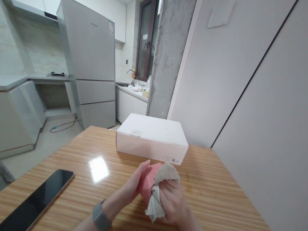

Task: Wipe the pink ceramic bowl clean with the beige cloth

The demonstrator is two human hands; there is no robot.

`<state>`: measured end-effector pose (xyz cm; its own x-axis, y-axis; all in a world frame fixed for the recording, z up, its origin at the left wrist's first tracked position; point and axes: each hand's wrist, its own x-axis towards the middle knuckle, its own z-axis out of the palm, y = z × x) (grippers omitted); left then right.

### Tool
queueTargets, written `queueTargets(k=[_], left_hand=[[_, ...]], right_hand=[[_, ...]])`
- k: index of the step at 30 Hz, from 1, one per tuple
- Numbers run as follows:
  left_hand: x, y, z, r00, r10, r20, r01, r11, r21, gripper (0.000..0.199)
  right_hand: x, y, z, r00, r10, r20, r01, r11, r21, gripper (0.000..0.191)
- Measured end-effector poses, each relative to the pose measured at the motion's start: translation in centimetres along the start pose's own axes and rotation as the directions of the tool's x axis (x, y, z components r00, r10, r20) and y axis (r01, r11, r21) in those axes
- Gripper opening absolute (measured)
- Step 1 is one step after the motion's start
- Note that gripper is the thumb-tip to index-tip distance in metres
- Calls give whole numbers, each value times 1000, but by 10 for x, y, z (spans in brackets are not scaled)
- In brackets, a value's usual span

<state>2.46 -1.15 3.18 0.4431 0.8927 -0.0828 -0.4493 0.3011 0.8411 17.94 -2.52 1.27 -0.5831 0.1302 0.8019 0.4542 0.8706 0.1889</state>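
Head view. A wood-grained bench (pixel 224 201) fills the lower part of the frame. At its lower centre, just right of the midline, lies the principal object, a pink item (pixel 145 183), partly covered by a grey-beige cloth (pixel 167 171). The left hand (pixel 132 185) grasps the pink item from its left side, thumb uppermost; a grey wristband (pixel 101 217) encircles the wrist. The right hand (pixel 174 201) has its fingers bunched into the cloth, gripping it against the item's right side; one end of the cloth hangs below the fingers. Whether the item touches the bench cannot be told.

Centre: a closed white box (pixel 150 147) lies flat on the bench beyond the hands, small print at the lower right of its front face. Lower left: a dark-screened phone (pixel 37 200) lies obliquely, well apart from the hands. Upper left: a grey refrigerator (pixel 95 45) stands behind the bench. Upper centre: a bare grey pillar (pixel 170 50) rises beside a dark-framed window (pixel 146 36).
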Motion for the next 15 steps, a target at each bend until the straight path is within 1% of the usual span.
queueTargets(k=[2,3,5,8,11,13,15], left_hand=[[0,4,-4,997,56,-58,-46,987,152,41],[0,5,-6,994,93,-55,-78,969,235,37],[1,6,-9,988,153,-8,-141,925,354,35],[0,7,-10,982,185,30,-181,893,413,40],[-5,6,-5,983,181,34,-180,909,375,40],[-8,3,-2,985,149,84,-166,950,265,40],[-7,-2,-1,979,121,166,-141,984,111,43]], right_hand=[[2,-4,2,999,-36,24,36,999,-12,34],[2,-4,2,999,-36,29,36,999,-9,33],[1,-4,4,1000,-4,31,3,1000,28,30],[-3,0,4,996,85,24,-87,991,98,27],[-6,5,2,981,196,2,-195,972,129,23],[-7,8,0,957,286,-47,-279,952,124,19],[-8,10,-2,935,340,-98,-329,938,113,19]])
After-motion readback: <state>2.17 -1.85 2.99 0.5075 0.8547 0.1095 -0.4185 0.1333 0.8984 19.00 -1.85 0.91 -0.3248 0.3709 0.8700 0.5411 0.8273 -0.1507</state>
